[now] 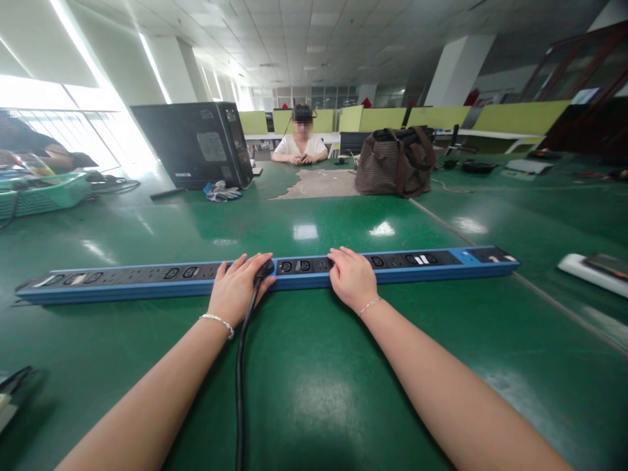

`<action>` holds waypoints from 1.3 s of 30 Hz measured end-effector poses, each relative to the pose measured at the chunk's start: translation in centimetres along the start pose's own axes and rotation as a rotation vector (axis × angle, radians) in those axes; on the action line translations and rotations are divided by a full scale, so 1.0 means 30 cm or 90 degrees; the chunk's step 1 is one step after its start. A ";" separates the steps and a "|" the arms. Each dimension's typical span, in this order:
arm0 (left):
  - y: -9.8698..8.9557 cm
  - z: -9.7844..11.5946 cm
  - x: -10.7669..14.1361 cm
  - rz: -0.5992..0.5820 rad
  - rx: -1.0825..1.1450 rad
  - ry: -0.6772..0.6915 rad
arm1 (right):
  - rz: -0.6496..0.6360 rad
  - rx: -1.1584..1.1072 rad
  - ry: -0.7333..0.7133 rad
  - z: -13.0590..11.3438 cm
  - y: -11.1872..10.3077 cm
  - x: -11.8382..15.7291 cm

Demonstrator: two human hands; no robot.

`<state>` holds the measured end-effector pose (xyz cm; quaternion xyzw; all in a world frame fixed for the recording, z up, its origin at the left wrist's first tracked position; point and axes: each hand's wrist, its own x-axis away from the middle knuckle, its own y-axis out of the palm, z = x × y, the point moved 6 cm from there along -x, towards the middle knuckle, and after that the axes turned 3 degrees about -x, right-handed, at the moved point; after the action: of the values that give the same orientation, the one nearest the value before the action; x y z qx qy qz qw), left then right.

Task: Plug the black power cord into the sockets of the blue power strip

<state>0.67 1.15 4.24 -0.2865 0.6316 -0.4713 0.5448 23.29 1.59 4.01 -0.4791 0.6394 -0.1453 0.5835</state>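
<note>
A long blue power strip [304, 280] with black sockets along its top lies crosswise on the green table. My left hand [236, 284] rests over it near the middle, thumb and fingers closed round a black power plug [266, 267] at a socket. From the plug a thick black cable [240, 379] runs toward me. My right hand [352, 278] is wrapped over the strip a little to the right, its fingertips on the far side and its thumb hidden. Several sockets between and beside my hands show no plug.
Beyond the strip stand a black computer case [191, 144] and a brown bag [392, 163], with gloves [223, 191] by the case. A green basket [53, 196] is at left, a white power strip [596, 275] at right. A person [300, 144] sits opposite; another sits far left.
</note>
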 end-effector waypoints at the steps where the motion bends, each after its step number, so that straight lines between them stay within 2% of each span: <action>1: 0.007 -0.003 0.000 0.003 0.001 0.000 | 0.002 -0.012 -0.038 -0.032 0.003 0.002; 5: 0.023 -0.013 -0.005 0.018 -0.009 0.019 | -0.011 -0.085 -0.195 -0.213 0.035 0.017; 8: 0.027 -0.023 -0.013 0.002 0.011 0.035 | -0.023 -0.124 -0.213 -0.322 0.068 0.017; 11: 0.028 -0.036 -0.019 -0.017 0.019 0.018 | -0.025 -0.132 -0.188 -0.371 0.100 0.003; 16: 0.036 -0.035 -0.016 0.013 -0.023 0.025 | -0.046 -0.119 -0.171 -0.376 0.146 -0.033; 21: 0.048 -0.029 -0.007 0.042 -0.049 0.049 | -0.036 -0.103 -0.173 -0.391 0.161 -0.065; 28: 0.048 -0.029 -0.013 0.033 -0.046 0.048 | -0.059 -0.086 -0.152 -0.405 0.177 -0.098; 35: 0.036 -0.023 -0.014 0.034 -0.042 0.029 | -0.077 -0.112 -0.145 -0.391 0.176 -0.087; 39: 0.032 -0.019 -0.016 0.028 -0.043 0.030 | -0.101 -0.149 -0.091 -0.381 0.176 -0.085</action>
<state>0.37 2.10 3.53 -0.2800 0.6658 -0.4441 0.5301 10.46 1.95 4.80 -0.6017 0.5691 -0.0809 0.5545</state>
